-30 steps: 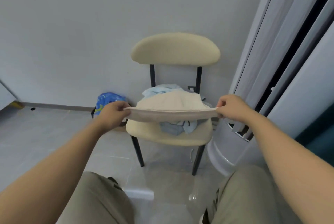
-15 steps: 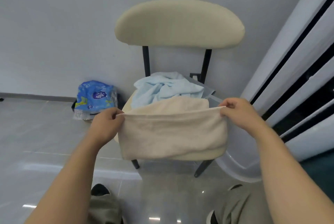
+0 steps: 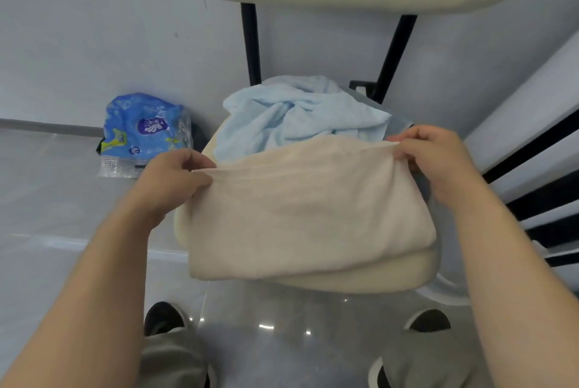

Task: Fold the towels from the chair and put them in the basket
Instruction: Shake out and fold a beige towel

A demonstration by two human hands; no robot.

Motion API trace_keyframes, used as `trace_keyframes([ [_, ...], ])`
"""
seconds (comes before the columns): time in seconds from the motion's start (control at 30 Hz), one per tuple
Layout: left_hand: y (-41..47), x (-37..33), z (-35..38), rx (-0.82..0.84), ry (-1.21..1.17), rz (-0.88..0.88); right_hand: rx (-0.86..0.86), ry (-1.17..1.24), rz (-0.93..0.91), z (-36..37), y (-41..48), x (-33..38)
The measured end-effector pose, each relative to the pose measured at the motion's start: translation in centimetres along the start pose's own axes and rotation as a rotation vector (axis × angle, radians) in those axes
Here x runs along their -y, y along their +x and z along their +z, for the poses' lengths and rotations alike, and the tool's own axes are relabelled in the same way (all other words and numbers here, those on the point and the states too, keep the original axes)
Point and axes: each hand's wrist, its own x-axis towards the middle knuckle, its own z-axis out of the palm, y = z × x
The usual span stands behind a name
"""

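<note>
Here, in the head view, both hands hold up a folded beige terry towel [image 3: 307, 215] in front of a cream-padded chair with black metal posts [image 3: 360, 278]. The left hand [image 3: 175, 180] pinches the towel's upper corner at nine o'clock, thumb and fingers curled round the hem. The right hand [image 3: 435, 158] pinches the opposite upper corner at two o'clock, fingers bent over the edge. The top hem is stretched between them, slightly higher on the right. The doubled cloth hangs down, and its lower fold drapes over the front rim of the seat at six o'clock.

Behind the beige towel, at twelve o'clock from it, a crumpled light blue towel [image 3: 300, 115] lies heaped on the seat, against the two back posts. A strip of darker grey-blue cloth shows beside the right hand; what it is cannot be told.

At ten o'clock from the seat, a blue printed plastic pack [image 3: 144, 130] sits on the glossy grey tiled floor [image 3: 62, 199], against the pale wall [image 3: 94, 27]. At three o'clock stands a white unit with black slats [image 3: 532, 143]. At six o'clock, the toes of two dark shoes [image 3: 163, 317] show below the seat.
</note>
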Motion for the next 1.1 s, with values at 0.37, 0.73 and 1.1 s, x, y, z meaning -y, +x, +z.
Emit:
trace_keyframes([
  [0.37,-5.4,-4.4,-3.7,-0.107,0.273,0.273,0.028,-0.166,-0.214,-4.0,-4.2,3.2],
  [0.73,-12.1,-12.8,-6.6,-0.329,0.453,0.499,-0.144,-0.512,-0.498,-9.9,-11.5,9.9],
  [1.1,-14.1,-13.7,-6.8,-0.257,0.04,0.423,-0.076,-0.447,-0.357,-11.7,-11.5,10.4],
])
